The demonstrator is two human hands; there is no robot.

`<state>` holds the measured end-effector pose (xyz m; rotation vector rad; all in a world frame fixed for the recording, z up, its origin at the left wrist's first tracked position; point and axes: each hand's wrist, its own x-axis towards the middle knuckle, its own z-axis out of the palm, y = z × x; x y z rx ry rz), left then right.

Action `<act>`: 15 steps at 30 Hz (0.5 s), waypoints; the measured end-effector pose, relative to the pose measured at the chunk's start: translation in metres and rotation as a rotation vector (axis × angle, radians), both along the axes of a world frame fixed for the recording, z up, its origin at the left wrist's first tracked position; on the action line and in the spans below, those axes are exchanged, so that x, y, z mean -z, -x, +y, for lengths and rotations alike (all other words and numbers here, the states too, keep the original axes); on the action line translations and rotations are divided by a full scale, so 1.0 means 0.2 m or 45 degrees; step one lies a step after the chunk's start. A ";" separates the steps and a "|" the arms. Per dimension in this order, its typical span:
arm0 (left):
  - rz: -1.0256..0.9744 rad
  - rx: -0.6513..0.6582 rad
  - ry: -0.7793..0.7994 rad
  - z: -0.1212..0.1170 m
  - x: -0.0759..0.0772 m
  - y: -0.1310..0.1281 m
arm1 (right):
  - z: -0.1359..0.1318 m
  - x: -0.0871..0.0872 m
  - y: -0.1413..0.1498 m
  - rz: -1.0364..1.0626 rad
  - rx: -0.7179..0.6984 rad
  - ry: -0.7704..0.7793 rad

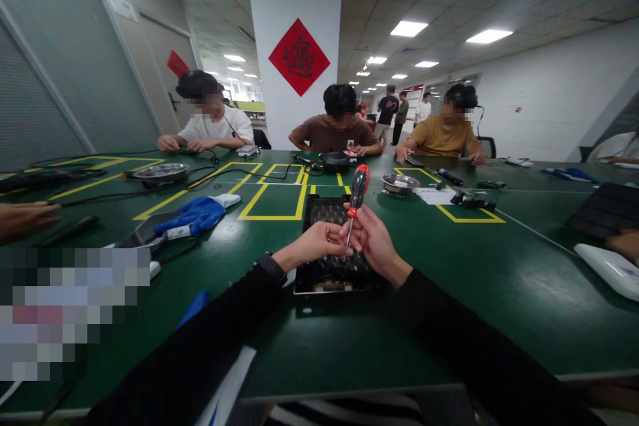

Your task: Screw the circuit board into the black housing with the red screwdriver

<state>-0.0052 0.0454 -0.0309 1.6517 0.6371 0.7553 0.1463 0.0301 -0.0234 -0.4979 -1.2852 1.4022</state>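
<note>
A screwdriver (358,188) with a red and black handle stands nearly upright, its thin metal shaft pointing down. My right hand (374,239) grips it just under the handle, fingers wrapped around the collar and upper shaft. Close beside the shaft's lower end is my left hand (319,243), its fingers pinched together; whatever lies between them is too small or hidden to make out. Below both hands a black open tray-like case (305,279) rests on the green table (414,339). Dark parts show inside it, partly covered by my hands.
Blue gloves (197,214) lie to the left, near cables. Metal bowls (401,182) (162,173) sit farther back. A paper sheet (433,196) and small black parts (474,200) are at right, and a white device (606,269) lies at the right edge. Several people sit around the table.
</note>
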 end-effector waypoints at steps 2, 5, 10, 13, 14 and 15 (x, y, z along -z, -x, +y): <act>0.009 0.025 -0.009 0.00 0.00 0.01 | 0.00 0.00 0.00 -0.026 0.014 0.003; 0.015 0.062 -0.006 0.00 0.00 0.02 | 0.00 0.01 -0.01 -0.034 -0.014 0.011; 0.040 0.080 -0.014 0.00 0.00 0.02 | 0.01 -0.01 -0.02 0.022 -0.135 0.071; 0.037 0.096 0.010 0.00 -0.01 0.02 | 0.00 -0.01 -0.02 0.033 -0.128 0.094; 0.028 0.104 0.022 0.00 -0.01 0.02 | 0.00 -0.01 -0.02 0.032 -0.116 0.093; 0.018 0.109 0.030 -0.01 -0.01 0.02 | 0.00 0.00 -0.01 0.027 -0.103 0.089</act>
